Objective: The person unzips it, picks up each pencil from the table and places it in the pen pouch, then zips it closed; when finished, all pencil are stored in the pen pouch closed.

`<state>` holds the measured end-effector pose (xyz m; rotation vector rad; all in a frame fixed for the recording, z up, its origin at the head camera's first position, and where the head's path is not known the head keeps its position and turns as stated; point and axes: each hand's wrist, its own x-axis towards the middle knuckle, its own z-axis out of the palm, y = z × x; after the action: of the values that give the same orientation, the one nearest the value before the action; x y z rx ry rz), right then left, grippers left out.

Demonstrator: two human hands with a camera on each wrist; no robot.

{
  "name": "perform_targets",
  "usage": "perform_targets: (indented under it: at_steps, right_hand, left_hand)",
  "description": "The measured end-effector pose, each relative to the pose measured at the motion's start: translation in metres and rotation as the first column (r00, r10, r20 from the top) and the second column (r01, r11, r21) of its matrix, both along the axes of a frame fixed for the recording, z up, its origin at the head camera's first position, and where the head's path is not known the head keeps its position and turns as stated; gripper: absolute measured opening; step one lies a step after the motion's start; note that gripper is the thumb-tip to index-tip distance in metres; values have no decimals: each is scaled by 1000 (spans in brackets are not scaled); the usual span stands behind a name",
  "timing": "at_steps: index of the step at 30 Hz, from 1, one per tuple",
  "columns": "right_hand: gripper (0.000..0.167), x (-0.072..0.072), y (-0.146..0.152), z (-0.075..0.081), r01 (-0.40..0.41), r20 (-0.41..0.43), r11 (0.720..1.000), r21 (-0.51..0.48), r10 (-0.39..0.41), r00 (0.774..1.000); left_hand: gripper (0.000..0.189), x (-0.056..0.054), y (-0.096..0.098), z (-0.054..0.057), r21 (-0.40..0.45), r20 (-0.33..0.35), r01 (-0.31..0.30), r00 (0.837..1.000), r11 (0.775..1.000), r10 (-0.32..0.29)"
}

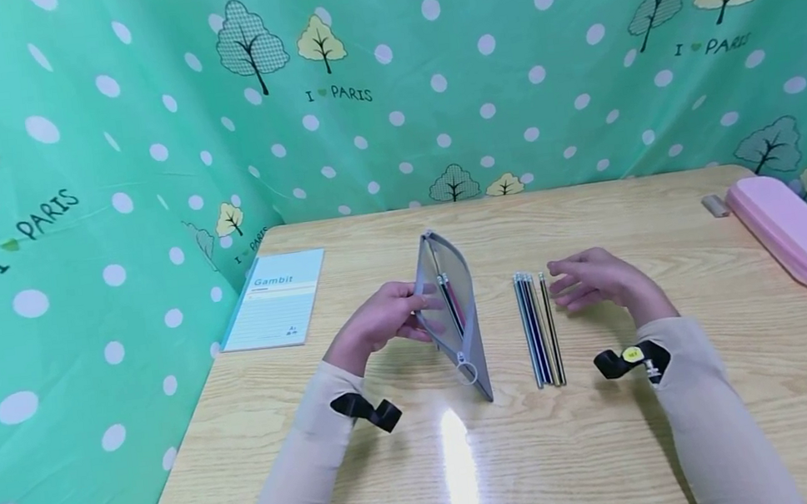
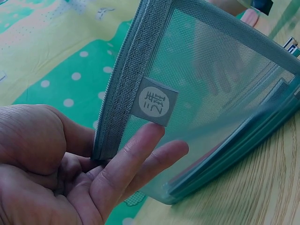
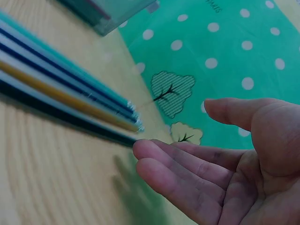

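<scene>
My left hand point(image 1: 394, 314) grips the rim of a grey mesh zip pouch point(image 2: 206, 70), which stands upright on its edge with its mouth spread apart. Two pencils point(image 1: 451, 301) show inside the pouch. A square label point(image 2: 154, 101) sits on its side, near my left fingertips. To the right of the pouch, several pencils point(image 1: 534, 328) lie side by side on the table, one slightly apart. My right hand point(image 1: 594, 277) is just right of them, thumb and fingers spread and holding nothing. In the right wrist view its fingertips point(image 3: 152, 171) are close to the nearest pencil's end; contact is unclear.
A light blue notebook point(image 1: 277, 301) lies at the table's left. At the far right are a pink pencil case point(image 1: 798, 233) and a small grey block point(image 1: 714, 205). A green dotted curtain point(image 1: 432, 114) hangs behind the wooden table point(image 1: 624, 443) and along its left side.
</scene>
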<state>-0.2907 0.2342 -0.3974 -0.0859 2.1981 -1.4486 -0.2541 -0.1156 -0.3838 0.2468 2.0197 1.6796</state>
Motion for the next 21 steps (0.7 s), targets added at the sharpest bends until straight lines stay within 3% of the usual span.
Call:
perform_targets:
  at_steps: [10,21]
  right_hand:
    - [70,-7,2,-14,30,28,1000,6,-30,999]
    - [53,-8,-14,-24,112,-18,989,94,-111,994]
  left_hand:
    - [42,0,1,2,-13,-14,5,1000,1000,-5]
    - [44,-1,1,0,-20,-9,10,1000,1000,-10]
